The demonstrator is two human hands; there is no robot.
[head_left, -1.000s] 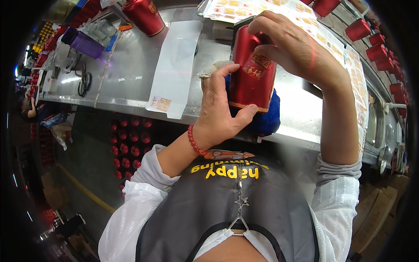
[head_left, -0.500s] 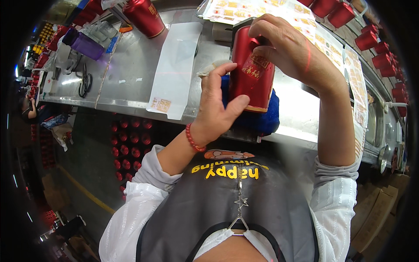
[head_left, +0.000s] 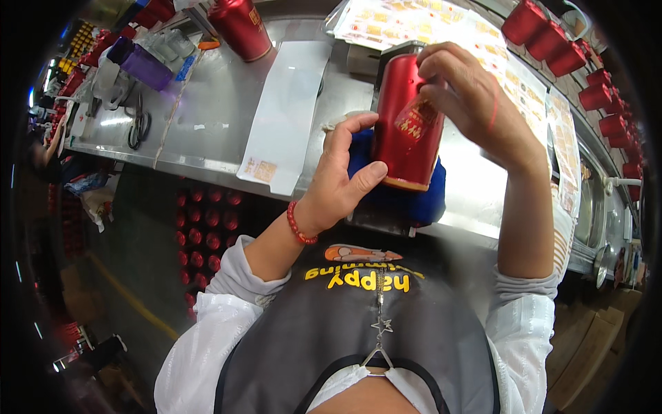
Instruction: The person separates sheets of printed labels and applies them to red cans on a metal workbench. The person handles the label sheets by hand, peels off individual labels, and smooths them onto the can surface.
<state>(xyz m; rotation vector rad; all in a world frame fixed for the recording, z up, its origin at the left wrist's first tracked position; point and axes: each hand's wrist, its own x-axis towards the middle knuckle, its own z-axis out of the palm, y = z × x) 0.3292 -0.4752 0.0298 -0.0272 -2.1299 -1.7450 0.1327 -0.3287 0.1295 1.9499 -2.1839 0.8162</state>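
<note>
A red metal canister (head_left: 403, 162) lies tilted on a blue cloth pad (head_left: 432, 207), its gold-edged rim toward me. My left hand (head_left: 331, 183) steadies its left side, thumb near the rim and fingers curled along the wall. At the right side, my right hand (head_left: 476, 103) pinches a clear film (head_left: 418, 110), which stands partly off the canister's surface. Gold lettering shows on the red wall under the film's lower part. My right fingertips are partly hidden by the hand itself.
Left of the canister lies a white paper strip (head_left: 286, 114) with a small gold print. Another red canister (head_left: 241, 31) stands farther back. Printed label sheets (head_left: 414, 21) cover the back right. Scissors (head_left: 139, 127) and a purple bottle (head_left: 141, 63) sit at left.
My right hand has drawn back slightly, and the clear film now shows lifted between its fingers and the canister. My left hand keeps its hold. The whole view has shifted a little.
</note>
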